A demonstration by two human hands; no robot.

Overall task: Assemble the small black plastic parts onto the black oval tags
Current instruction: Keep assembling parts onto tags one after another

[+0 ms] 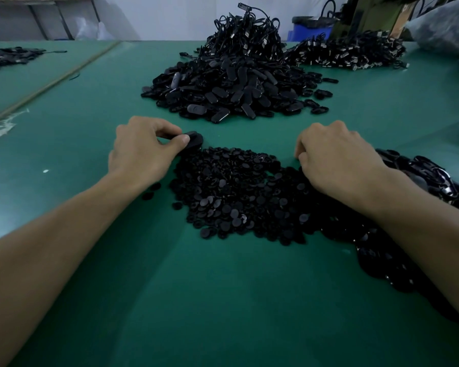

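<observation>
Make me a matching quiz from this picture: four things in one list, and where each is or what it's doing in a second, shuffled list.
1 left hand
2 small round parts pile
3 oval tags heap
4 blue bin

A far right background
B pinches one oval tag
C straight ahead, beyond the hands
D next to the right hand

Pairs: 1-B, 2-D, 3-C, 4-A

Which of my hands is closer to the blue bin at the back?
Right. The right hand is at the small-parts pile, roughly in line with the blue bin; the left hand, pinching an oval tag, is farther left.
</observation>
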